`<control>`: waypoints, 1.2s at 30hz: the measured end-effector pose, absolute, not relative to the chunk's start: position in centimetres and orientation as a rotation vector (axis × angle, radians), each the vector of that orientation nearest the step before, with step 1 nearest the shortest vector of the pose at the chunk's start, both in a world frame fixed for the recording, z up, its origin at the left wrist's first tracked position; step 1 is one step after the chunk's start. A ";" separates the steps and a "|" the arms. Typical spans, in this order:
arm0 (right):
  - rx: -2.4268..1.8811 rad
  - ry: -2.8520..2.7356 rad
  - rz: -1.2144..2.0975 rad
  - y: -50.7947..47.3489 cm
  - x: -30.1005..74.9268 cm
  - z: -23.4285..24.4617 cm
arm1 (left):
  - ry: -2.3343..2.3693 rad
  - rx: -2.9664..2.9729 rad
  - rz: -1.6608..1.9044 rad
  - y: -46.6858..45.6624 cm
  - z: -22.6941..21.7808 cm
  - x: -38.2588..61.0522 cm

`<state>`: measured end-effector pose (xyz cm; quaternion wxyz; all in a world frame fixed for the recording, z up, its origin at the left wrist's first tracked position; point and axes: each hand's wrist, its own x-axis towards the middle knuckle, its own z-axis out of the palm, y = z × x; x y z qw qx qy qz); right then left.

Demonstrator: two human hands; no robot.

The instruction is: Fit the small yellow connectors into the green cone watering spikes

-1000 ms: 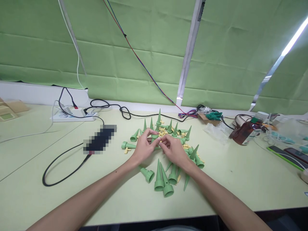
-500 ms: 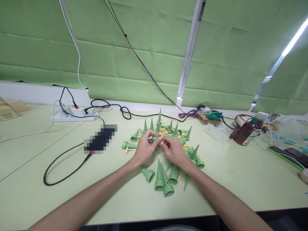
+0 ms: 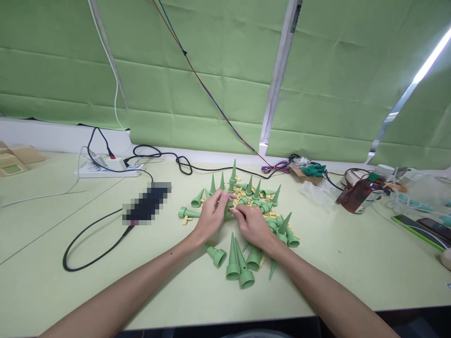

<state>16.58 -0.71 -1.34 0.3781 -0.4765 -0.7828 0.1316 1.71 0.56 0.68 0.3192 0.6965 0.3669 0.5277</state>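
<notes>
My left hand (image 3: 211,217) is closed around a green plastic cone spike (image 3: 229,205), most of it hidden by the fingers. Close beside it, my right hand (image 3: 254,226) has thumb and forefinger pinched near the spike; whatever is between those fingertips is too small to make out. Behind both hands spreads a pile of small yellow plastic pieces (image 3: 240,193) mixed with green cones. Several cones stand point up, such as a tall cone (image 3: 233,177) at the back and a front cone (image 3: 232,265) below my hands. Another cone (image 3: 216,256) lies on its side.
On the left of the table (image 3: 169,295) lie a pixelated dark device (image 3: 148,204) with a black cable and a power strip (image 3: 109,171). To the right are a crumpled plastic bag (image 3: 319,195), a brown bottle (image 3: 361,195) and a green-edged phone (image 3: 419,231).
My hands have drawn slightly apart. The left hand has turned the spike, and the right fingertips have moved a little down and left.
</notes>
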 end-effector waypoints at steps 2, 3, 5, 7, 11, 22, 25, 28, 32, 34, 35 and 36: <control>-1.243 -2.008 0.339 -0.8 16.6 -1.3 | 0.955 1.840 1.395 0.6 0.7 1.7; -1.257 -2.012 0.341 -0.8 16.6 -1.2 | 0.950 1.842 1.397 0.6 0.6 1.7; -1.282 -2.019 0.345 -0.9 16.6 -1.1 | 0.944 1.846 1.397 0.6 0.6 1.7; -1.302 -2.025 0.349 -0.9 16.6 -1.1 | 0.942 1.848 1.392 0.6 0.5 1.7; -1.338 -2.040 0.334 -0.8 16.5 -1.1 | 0.948 1.852 1.379 0.6 0.4 1.7; -1.286 -2.014 0.309 -0.5 16.4 -1.4 | 0.954 1.830 1.355 0.7 0.2 1.7; -1.278 -1.999 0.306 -0.4 16.5 -1.3 | 0.982 1.825 1.345 0.6 0.3 1.7; -1.257 -1.989 0.315 -0.3 16.5 -1.3 | 0.983 1.814 1.337 0.5 0.5 1.7; -1.245 -1.975 0.372 -0.3 16.6 -1.2 | 0.968 1.788 1.313 0.6 0.5 1.6; -1.262 -1.978 0.377 -0.3 16.6 -1.2 | 0.973 1.783 1.303 0.7 0.5 1.5; -1.273 -1.985 0.365 -0.3 16.6 -1.2 | 0.978 1.780 1.301 0.8 0.5 1.5; -1.286 -1.997 0.343 -0.4 16.6 -1.2 | 0.985 1.778 1.301 0.9 0.5 1.5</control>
